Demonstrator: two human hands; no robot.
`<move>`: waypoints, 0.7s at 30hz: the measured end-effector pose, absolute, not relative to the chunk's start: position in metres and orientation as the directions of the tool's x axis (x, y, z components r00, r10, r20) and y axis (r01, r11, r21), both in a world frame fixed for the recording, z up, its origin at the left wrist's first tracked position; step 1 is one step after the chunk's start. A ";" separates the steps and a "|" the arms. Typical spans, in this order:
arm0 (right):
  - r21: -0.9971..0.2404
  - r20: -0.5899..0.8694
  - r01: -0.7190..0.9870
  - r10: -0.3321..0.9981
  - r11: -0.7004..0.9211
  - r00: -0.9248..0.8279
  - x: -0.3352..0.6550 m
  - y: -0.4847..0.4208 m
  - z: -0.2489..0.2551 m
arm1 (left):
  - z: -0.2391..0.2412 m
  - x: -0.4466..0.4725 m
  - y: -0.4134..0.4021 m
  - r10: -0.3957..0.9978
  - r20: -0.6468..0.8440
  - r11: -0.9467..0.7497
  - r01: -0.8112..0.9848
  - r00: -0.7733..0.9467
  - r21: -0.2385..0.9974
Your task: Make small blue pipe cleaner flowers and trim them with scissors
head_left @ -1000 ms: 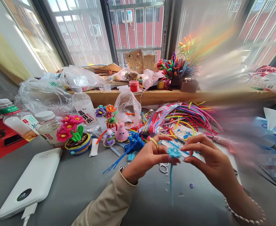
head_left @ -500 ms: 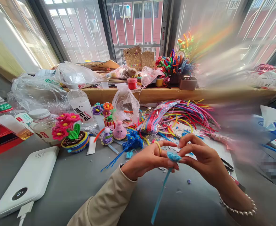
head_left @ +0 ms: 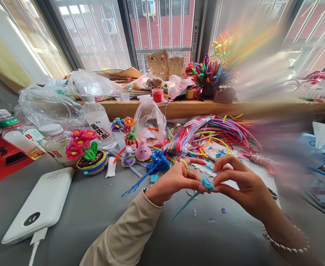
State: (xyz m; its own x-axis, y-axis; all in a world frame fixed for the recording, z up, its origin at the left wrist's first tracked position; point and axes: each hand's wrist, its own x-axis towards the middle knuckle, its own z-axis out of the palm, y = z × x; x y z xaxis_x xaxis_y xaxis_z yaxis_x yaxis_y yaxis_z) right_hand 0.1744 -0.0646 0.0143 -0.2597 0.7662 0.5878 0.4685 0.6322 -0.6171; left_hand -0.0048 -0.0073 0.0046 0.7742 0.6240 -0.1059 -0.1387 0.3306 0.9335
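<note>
My left hand (head_left: 176, 180) and my right hand (head_left: 244, 186) meet above the grey table (head_left: 95, 210), fingertips pinched together on a light blue pipe cleaner (head_left: 205, 183). Its top end is curled into a small fuzzy knot between my fingers. Its straight tail slants down and to the left toward the table. A ring sits on a left finger, and a beaded bracelet (head_left: 285, 244) circles my right wrist. A darker blue pipe-cleaner flower (head_left: 157, 165) lies just behind my left hand.
A bundle of coloured pipe cleaners (head_left: 215, 135) lies behind my hands. Left of it stand small craft figures (head_left: 142, 150), a pink flower pot (head_left: 88, 155), water bottles (head_left: 100, 123) and a white power bank (head_left: 41, 205). Plastic bags and more crafts crowd the wooden sill (head_left: 195, 107).
My hands have stayed pinched on the blue pipe cleaner while turning it. Its tail swung from hanging straight down to slanting left. The curled end looks tighter.
</note>
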 end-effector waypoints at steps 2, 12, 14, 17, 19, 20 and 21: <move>-0.635 0.563 0.454 0.777 0.625 -0.281 0.176 -0.065 0.015 | 0.006 -0.005 -0.008 0.610 -0.110 0.336 -0.131 0.785 0.933; -0.688 0.555 0.309 0.750 0.657 -0.359 0.175 -0.071 0.013 | 0.012 -0.012 -0.009 0.443 -0.011 0.384 -0.178 0.896 0.906; -0.669 0.572 0.321 0.740 0.670 -0.353 0.172 -0.072 0.014 | 0.009 -0.011 -0.010 0.414 -0.013 0.388 -0.164 0.910 0.907; -0.661 0.569 0.325 0.734 0.677 -0.372 0.169 -0.072 0.014 | 0.007 -0.009 -0.012 0.377 -0.008 0.380 -0.147 0.926 0.913; -0.685 0.557 0.292 0.738 0.667 -0.381 0.168 -0.071 0.013 | 0.008 -0.009 -0.013 0.368 0.017 0.356 -0.157 0.930 0.921; -0.699 0.560 0.277 0.745 0.660 -0.361 0.169 -0.071 0.012 | 0.008 -0.009 -0.013 0.385 0.040 0.329 -0.178 0.922 0.927; -0.709 0.571 0.271 0.756 0.651 -0.321 0.169 -0.070 0.011 | 0.008 -0.008 -0.013 0.424 0.071 0.284 -0.207 0.903 0.936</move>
State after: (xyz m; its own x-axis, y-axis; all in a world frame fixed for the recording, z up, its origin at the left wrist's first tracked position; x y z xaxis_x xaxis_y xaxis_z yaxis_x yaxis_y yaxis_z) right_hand 0.1692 -0.0703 0.0112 -0.3211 0.7557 0.5709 0.2709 0.6509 -0.7092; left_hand -0.0085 -0.0129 0.0085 0.9027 0.4244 0.0710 -0.2072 0.2839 0.9362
